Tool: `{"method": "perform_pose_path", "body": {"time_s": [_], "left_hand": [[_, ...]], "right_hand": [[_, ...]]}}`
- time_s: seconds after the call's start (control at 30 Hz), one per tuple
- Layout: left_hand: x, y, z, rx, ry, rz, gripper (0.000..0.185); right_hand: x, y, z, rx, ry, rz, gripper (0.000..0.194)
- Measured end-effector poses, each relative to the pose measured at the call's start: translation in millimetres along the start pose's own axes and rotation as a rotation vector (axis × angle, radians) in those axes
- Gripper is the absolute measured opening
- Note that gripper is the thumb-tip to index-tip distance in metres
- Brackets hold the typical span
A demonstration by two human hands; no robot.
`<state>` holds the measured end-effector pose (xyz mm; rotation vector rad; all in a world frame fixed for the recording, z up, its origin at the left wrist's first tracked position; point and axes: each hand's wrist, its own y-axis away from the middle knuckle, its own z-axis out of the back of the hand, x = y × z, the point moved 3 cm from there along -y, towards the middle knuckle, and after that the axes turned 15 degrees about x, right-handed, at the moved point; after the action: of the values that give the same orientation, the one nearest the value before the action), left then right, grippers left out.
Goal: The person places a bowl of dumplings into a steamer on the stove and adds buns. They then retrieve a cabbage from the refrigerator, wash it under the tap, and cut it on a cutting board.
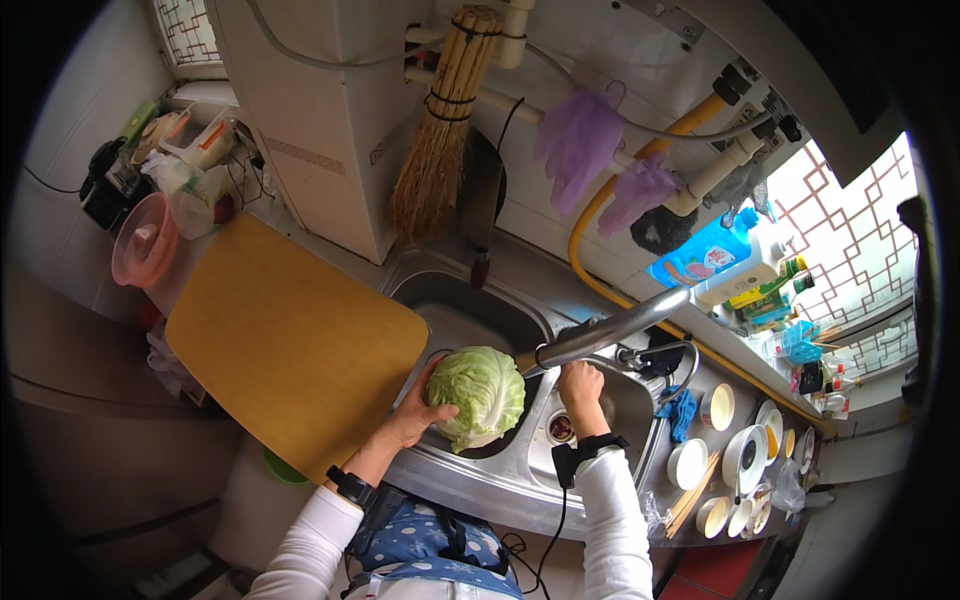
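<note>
A green head of cabbage (475, 397) rests in my left hand (416, 412), whose thumb lies across its near side. It is above the larger steel sink basin (480, 300). The end of a metal faucet spout (615, 326) reaches close to the cabbage's right side. My right hand (581, 386) is curled beneath the spout, over the smaller basin (626, 397). The spout covers its fingertips, so what they touch cannot be made out. A drain strainer (561, 427) with dark scraps sits in that smaller basin.
A large yellow-brown cutting board (292, 337) lies left of the sink, overlapping its edge. A cleaver (480, 202) and a straw brush (442, 135) hang behind. Several bowls (686, 463) and chopsticks (691, 495) stand right, near a blue cloth (679, 412). Bottles (705, 247) line the sill.
</note>
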<state>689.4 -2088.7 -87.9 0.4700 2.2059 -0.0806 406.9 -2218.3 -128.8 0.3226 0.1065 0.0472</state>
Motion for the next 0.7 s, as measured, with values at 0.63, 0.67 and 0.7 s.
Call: {"method": "perform_pose_path", "body": {"time_s": [0.63, 0.67, 0.7], "left_hand": [[-2.9, 1.8, -6.9, 0.047, 0.119, 0.015, 0.102], [-3.6, 1.1, -7.5, 0.045, 0.081, 0.004, 0.102], [-4.5, 0.5, -8.2, 0.045, 0.048, -0.016, 0.102]], "right_hand": [[111.3, 51.2, 94.9, 0.559, -1.15, 0.552, 0.048], [106.2, 50.6, 89.4, 0.6, -1.253, 0.468, 0.043], [103.5, 50.3, 85.6, 0.604, -1.389, 0.519, 0.037]]}}
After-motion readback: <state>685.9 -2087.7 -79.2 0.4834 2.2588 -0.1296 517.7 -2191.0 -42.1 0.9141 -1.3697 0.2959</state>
